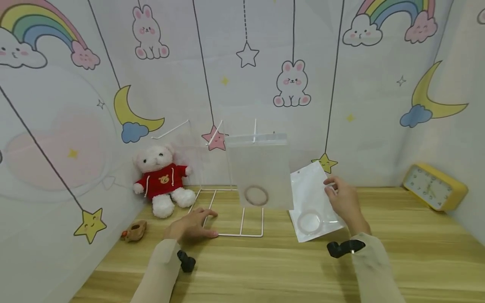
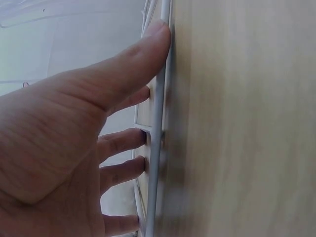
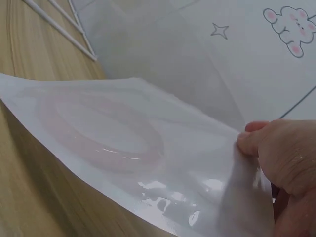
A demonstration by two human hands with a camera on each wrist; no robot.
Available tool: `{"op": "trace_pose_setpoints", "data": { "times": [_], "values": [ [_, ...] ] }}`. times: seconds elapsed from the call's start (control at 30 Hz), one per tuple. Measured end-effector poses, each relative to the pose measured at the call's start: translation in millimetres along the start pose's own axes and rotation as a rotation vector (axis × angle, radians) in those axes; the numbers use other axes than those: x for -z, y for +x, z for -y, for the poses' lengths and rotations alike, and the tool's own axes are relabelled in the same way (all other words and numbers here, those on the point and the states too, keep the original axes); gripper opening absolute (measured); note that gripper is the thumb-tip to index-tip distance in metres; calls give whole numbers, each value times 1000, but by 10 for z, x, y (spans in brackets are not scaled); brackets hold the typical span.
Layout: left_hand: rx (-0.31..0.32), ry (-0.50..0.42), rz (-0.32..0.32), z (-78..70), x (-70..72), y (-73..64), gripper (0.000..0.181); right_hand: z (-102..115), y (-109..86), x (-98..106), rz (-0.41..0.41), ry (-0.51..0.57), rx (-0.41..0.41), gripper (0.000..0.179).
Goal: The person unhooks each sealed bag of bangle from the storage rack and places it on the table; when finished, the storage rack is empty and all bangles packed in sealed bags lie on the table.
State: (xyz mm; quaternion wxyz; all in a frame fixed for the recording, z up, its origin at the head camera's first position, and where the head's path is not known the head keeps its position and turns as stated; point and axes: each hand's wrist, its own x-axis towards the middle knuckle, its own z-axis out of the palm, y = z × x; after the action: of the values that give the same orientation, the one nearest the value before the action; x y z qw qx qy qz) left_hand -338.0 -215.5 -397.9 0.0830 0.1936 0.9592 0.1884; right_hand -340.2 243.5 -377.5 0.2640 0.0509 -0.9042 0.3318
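Nearest, two pale sleeves [image 1: 156, 267] reach in over the wood-grained bench [image 1: 265, 271], each with a black device [image 1: 186, 261] at the wrist. The left hand [image 1: 194, 223] lies at the near left of a white wire rack [image 1: 250, 235], fingers apart and loosely bent, the thumb resting against the front rod of its base. Just left of that hand is a small brown ornament [image 1: 136, 231] on the bench.

The right hand [image 1: 344, 202] pinches the edge of a white packet [image 1: 308, 189] between thumb and fingers. The packet tilts to the right of the rack, a pale pink ring [image 1: 310, 232] showing in its lower part; whether its bottom corner touches the bench cannot be told. Between the hands, a translucent bag [image 1: 259, 172] hangs upright at the rack's upper prongs, with a brownish-pink ring [image 1: 256, 205] near its bottom.

Farther back, a white plush bear [image 1: 163, 181] in a red hoodie sits left of the rack, and a yellow clock [image 1: 432, 187] stands tilted at far right. Behind everything hangs a printed backdrop [image 1: 261, 25] with rabbits, moons, stars and rainbows.
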Motion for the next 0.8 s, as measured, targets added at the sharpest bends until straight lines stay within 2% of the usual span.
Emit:
{"op": "trace_pose_setpoints", "data": {
  "times": [0.2, 0.43, 0.8],
  "values": [
    [-4, -9, 2, 20, -6, 14, 66, -15, -2, -134, 55, -2, -60, 13],
    [-15, -8, 2, 4, 1, 25, 66, 18, -17, -290, 87, -53, -86, 16],
    [5, -10, 11, 11, -7, 19, 65, 138, -70, -416, 336, -42, -281, 22]
  ]
}}
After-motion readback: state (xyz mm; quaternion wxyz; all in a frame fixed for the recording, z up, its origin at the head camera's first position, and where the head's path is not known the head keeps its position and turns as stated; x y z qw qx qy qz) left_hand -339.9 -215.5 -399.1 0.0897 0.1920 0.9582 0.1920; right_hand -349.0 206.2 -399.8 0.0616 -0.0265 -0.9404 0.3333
